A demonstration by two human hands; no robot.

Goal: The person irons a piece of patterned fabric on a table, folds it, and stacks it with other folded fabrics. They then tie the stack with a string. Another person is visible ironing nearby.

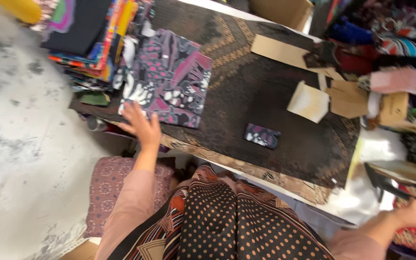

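My left hand (141, 126) lies flat with its fingers spread on the near edge of a folded fabric (169, 77) printed in purple, pink, black and white. The fabric rests on a table covered by a dark brown patterned cloth (251, 86). At the lower right, my right hand (412, 215) is closed around the grey handle of a dark tool (392, 185), which looks like large scissors but is blurred. A small folded patterned piece (262, 136) lies alone near the middle of the cloth, between the two hands.
A tall stack of colourful folded fabrics (90, 43) stands at the table's left end. A cream folded card (308, 101) and cardboard pieces (347, 98) lie to the right, with heaped fabrics (396, 38) behind. A patterned cushion (106, 188) and grey floor (20, 135) are at the left.
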